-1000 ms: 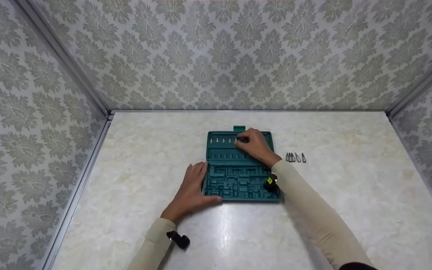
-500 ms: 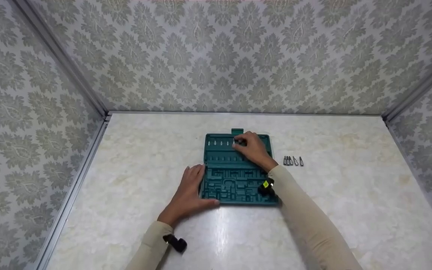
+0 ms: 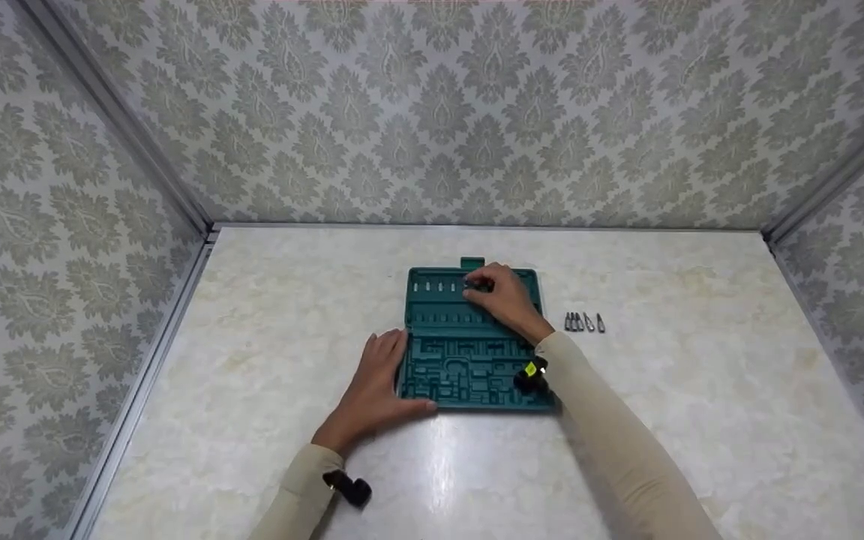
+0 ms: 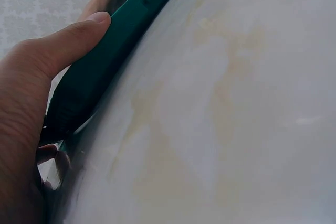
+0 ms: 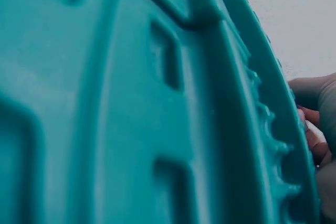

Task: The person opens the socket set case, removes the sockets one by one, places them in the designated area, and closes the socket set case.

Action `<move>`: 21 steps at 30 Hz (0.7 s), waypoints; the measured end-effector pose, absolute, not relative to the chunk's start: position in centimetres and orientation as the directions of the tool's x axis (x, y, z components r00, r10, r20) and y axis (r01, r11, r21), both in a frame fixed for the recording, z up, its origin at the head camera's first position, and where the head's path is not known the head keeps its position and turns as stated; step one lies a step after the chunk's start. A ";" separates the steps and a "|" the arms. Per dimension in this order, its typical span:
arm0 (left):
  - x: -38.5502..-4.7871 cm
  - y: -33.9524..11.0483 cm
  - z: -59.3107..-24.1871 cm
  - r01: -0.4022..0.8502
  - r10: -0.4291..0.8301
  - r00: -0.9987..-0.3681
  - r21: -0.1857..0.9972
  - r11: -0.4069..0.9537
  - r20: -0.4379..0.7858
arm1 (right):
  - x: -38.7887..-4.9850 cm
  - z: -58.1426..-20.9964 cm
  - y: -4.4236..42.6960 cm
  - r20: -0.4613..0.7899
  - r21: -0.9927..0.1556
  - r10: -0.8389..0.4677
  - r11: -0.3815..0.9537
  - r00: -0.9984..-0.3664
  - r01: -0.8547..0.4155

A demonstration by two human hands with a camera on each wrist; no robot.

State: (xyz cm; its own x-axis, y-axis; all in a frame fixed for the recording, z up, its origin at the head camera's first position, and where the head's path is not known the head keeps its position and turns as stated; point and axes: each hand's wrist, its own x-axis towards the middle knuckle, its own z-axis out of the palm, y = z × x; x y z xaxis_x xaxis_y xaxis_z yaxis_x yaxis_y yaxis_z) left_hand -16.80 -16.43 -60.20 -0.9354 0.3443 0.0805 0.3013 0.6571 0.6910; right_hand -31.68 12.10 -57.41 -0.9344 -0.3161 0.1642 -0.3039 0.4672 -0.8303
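A green plastic tool case [image 3: 432, 313] lies unfolded on the table, its moulded compartments facing up. My left hand [image 3: 376, 390] holds its near left corner, fingers along the left side and thumb on the front edge; the left wrist view shows the thumb [image 4: 79, 38] pressed on the case's edge. Over the far half, my right hand [image 3: 502, 296] pinches a small metal bit at the upper row of slots, mostly hidden by the fingers. Several silver bits [image 3: 440, 286] stand in that row to the left. In the right wrist view, the case wall [image 5: 231, 103] covers much of that hand.
Several loose metal bits [image 3: 586, 322] lie in a group on the table to the right of the case. A latch tab [image 3: 472, 262] sticks out from the case's far edge. Patterned walls [image 3: 439, 112] border the pale table [image 3: 289, 300] at the back and sides.
The view shifts slightly. My right hand stays at the same slot in the upper row, its fingertips moving only a little with the bit. My left hand keeps its hold on the corner.
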 end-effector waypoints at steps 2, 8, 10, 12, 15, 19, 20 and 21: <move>-16.8 -16.5 -60.2 0.307 0.352 -0.933 0.688 0.657 0.080 | -31.7 -57.4 12.1 0.173 -0.815 -0.315 0.485 -0.933 -0.315; -16.9 -16.7 -59.9 0.291 0.329 -0.941 0.683 0.670 0.078 | -32.2 -57.3 11.8 0.250 -0.836 -0.329 0.400 -0.910 -0.375; -16.9 -16.7 -59.8 0.285 0.319 -0.944 0.685 0.671 0.080 | -32.2 -57.1 11.9 0.284 -0.849 -0.329 0.350 -0.901 -0.395; -16.9 -16.5 -59.8 0.287 0.324 -0.943 0.685 0.670 0.078 | -32.1 -56.9 12.3 0.315 -0.863 -0.307 0.301 -0.898 -0.405; -16.9 -16.3 -59.8 0.288 0.333 -0.940 0.688 0.666 0.070 | -31.6 -56.7 13.1 0.341 -0.874 -0.261 0.265 -0.903 -0.407; -16.7 -16.2 -59.9 0.289 0.329 -0.941 0.689 0.665 0.077 | -30.5 -56.4 14.1 0.333 -0.878 -0.245 0.270 -0.910 -0.394; -16.7 -16.2 -60.0 0.292 0.329 -0.941 0.690 0.663 0.082 | -30.2 -56.3 14.3 0.326 -0.880 -0.244 0.276 -0.913 -0.388; -16.7 -16.2 -60.0 0.295 0.330 -0.940 0.690 0.660 0.086 | -29.9 -56.2 14.6 0.316 -0.883 -0.243 0.278 -0.917 -0.378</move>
State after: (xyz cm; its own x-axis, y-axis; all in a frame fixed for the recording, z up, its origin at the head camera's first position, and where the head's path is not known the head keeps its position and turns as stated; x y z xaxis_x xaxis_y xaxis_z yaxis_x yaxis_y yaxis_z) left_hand -16.67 -16.20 -60.00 -0.9400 0.3300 0.0864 0.2953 0.6605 0.6903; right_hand -29.89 14.63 -56.19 -0.9169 -0.2431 0.3164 -0.3784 0.2782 -0.8829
